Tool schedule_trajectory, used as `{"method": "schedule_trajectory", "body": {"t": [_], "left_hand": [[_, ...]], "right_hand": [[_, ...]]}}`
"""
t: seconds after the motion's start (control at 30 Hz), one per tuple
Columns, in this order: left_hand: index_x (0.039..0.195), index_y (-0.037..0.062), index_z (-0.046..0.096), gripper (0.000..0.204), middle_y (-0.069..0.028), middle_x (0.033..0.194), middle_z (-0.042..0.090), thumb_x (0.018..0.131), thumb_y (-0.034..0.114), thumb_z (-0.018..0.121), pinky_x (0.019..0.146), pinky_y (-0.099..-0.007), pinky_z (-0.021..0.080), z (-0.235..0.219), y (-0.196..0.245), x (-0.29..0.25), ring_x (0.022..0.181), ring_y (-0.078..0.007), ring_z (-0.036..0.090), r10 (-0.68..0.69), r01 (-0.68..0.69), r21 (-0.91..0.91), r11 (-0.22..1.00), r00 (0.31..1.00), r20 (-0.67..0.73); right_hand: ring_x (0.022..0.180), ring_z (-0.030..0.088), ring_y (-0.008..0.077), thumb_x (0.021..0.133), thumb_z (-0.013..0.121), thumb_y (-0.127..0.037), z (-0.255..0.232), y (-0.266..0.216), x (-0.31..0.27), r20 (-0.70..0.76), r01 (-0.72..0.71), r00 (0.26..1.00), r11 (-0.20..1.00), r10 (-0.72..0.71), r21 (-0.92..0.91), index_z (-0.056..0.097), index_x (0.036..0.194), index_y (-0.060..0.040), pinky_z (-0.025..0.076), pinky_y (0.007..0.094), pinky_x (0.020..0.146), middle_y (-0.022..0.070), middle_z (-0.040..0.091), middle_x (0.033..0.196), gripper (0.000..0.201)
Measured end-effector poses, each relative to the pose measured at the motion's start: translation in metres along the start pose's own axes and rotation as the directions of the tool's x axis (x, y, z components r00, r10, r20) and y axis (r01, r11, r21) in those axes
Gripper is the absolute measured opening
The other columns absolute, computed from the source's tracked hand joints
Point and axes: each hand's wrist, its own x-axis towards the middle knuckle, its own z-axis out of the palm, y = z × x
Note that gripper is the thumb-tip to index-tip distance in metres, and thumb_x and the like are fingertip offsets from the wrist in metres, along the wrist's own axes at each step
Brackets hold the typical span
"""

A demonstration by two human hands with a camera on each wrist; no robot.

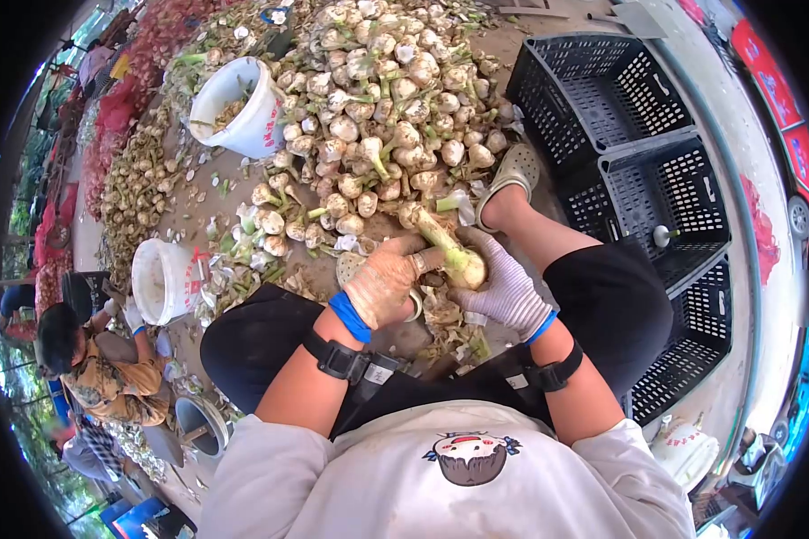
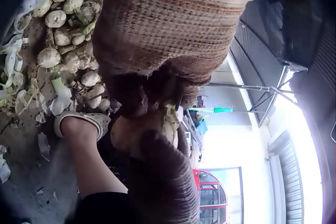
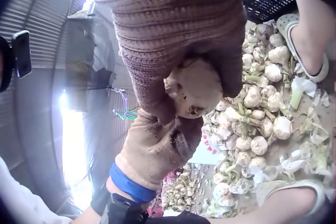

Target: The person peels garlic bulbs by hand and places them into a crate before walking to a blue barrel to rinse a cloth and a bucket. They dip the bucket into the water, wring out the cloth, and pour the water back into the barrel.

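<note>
A garlic bulb (image 1: 465, 267) with a thick pale stem is held between both hands, over the gap between the person's knees. My right hand (image 1: 507, 289), in a pale striped knit glove, curls its thumb and fingers round the bulb; the right wrist view shows the round white garlic bulb (image 3: 198, 88) with dirt marks between them. From the other side my left hand (image 1: 388, 280), in a soiled brownish glove, grips near the stem, its fingers curled. In the left wrist view the left glove (image 2: 168, 24) hides most of the garlic, and its fingertips are in shadow.
A large heap of garlic (image 1: 368, 117) lies ahead on the ground, with peelings around. Black crates (image 1: 602, 148) line the right side. A white bucket (image 1: 265, 121) and another white bucket (image 1: 157, 283) stand left. Another person (image 1: 117, 382) sits at far left.
</note>
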Motion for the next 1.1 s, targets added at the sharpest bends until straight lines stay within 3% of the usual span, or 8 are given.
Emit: {"method": "schedule_trajectory", "body": {"t": [0.13, 0.2, 0.4, 0.47, 0.73, 0.93, 1.0, 1.1], "left_hand": [[0.106, 0.0033, 0.058, 0.058, -0.0203, 0.105, 0.055, 0.049, -0.005, 0.059, 0.082, -0.0347, 0.047, 0.013, -0.020, -0.009, 0.096, -0.0370, 0.054, 0.009, -0.011, 0.152, 0.988, 1.000, 0.016], [0.106, 0.0010, 0.057, 0.044, -0.0147, 0.102, 0.058, 0.062, -0.001, 0.061, 0.078, -0.0308, 0.048, 0.021, -0.022, -0.009, 0.091, -0.0292, 0.057, -0.012, 0.021, 0.188, 0.982, 0.999, -0.052], [0.105, -0.0031, 0.058, 0.032, -0.0055, 0.091, 0.061, 0.082, 0.019, 0.063, 0.071, -0.0249, 0.045, 0.033, -0.020, -0.004, 0.082, -0.0150, 0.055, -0.054, 0.036, -0.091, 0.995, 0.978, -0.203], [0.101, -0.0037, 0.059, 0.031, -0.0052, 0.087, 0.061, 0.084, 0.022, 0.062, 0.069, -0.0255, 0.045, 0.037, -0.017, -0.001, 0.079, -0.0138, 0.054, -0.051, 0.006, -0.155, 0.988, 0.956, -0.288], [0.085, -0.0041, 0.060, 0.022, -0.0173, 0.079, 0.057, 0.085, 0.018, 0.058, 0.064, -0.0330, 0.042, 0.042, -0.008, 0.013, 0.069, -0.0209, 0.054, -0.587, 0.498, -0.378, 0.780, 0.792, -0.167], [0.095, -0.0052, 0.059, 0.023, -0.0190, 0.090, 0.059, 0.085, 0.015, 0.058, 0.072, -0.0311, 0.044, 0.050, -0.008, 0.008, 0.083, -0.0282, 0.058, -0.356, 0.314, -0.178, 0.932, 0.887, -0.296], [0.099, -0.0044, 0.059, 0.025, -0.0169, 0.098, 0.058, 0.084, 0.016, 0.060, 0.078, -0.0302, 0.044, 0.052, -0.011, 0.008, 0.089, -0.0263, 0.057, -0.368, 0.226, -0.425, 0.877, 0.883, -0.292], [0.101, -0.0043, 0.058, 0.028, -0.0136, 0.103, 0.058, 0.084, 0.018, 0.061, 0.080, -0.0299, 0.043, 0.041, -0.009, 0.009, 0.092, -0.0232, 0.055, -0.281, 0.155, -0.451, 0.879, 0.932, -0.227]], "right_hand": [[0.105, 0.051, 0.0226, 0.065, 0.074, -0.016, 0.008, 0.008, -0.002, 0.000, 0.046, 0.999, 0.918, -0.050, 0.394, 0.031, 0.130, -0.0044, 0.042, 0.0316, 0.092, 0.0127, 0.045, 0.120, 0.078], [0.103, 0.051, 0.0257, 0.070, 0.073, -0.028, 0.007, 0.009, -0.003, 0.189, -0.223, 0.969, 0.234, 0.160, 0.946, 0.027, 0.130, -0.0044, 0.043, 0.0326, 0.090, 0.0141, 0.046, 0.114, 0.080], [0.106, 0.049, 0.0200, 0.074, 0.071, -0.025, 0.006, 0.002, -0.005, 0.101, -0.153, 0.985, 0.449, 0.138, 0.880, 0.026, 0.132, -0.0032, 0.041, 0.0312, 0.091, 0.0104, 0.045, 0.117, 0.076], [0.105, 0.048, 0.0180, 0.073, 0.071, -0.014, 0.009, -0.001, -0.007, -0.040, -0.115, 0.983, 0.780, 0.177, 0.615, 0.025, 0.134, -0.0047, 0.043, 0.0300, 0.089, 0.0092, 0.045, 0.117, 0.077], [0.071, 0.056, 0.0125, 0.080, 0.061, -0.020, 0.009, 0.017, 0.002, 0.048, -0.157, 0.976, 0.530, 0.214, 0.834, 0.036, 0.126, -0.0072, 0.046, 0.0217, 0.055, 0.0087, 0.055, 0.098, 0.054], [0.047, 0.053, 0.0155, 0.088, 0.045, -0.038, -0.008, 0.032, 0.009, 0.594, -0.592, 0.798, -0.053, 0.103, 0.805, 0.049, 0.106, -0.0040, 0.039, 0.0195, 0.035, 0.0178, 0.060, 0.082, 0.038], [0.055, 0.056, 0.0169, 0.089, 0.044, -0.040, -0.009, 0.036, 0.011, 0.630, -0.630, 0.776, -0.051, -0.007, 0.775, 0.050, 0.107, -0.0051, 0.044, 0.0234, 0.044, 0.0147, 0.060, 0.087, 0.040], [0.085, 0.055, 0.0200, 0.087, 0.049, -0.043, 0.012, 0.030, 0.012, 0.185, -0.301, 0.904, 0.265, 0.386, 0.916, 0.043, 0.121, -0.0077, 0.045, 0.0331, 0.067, 0.0074, 0.054, 0.108, 0.050]]}}
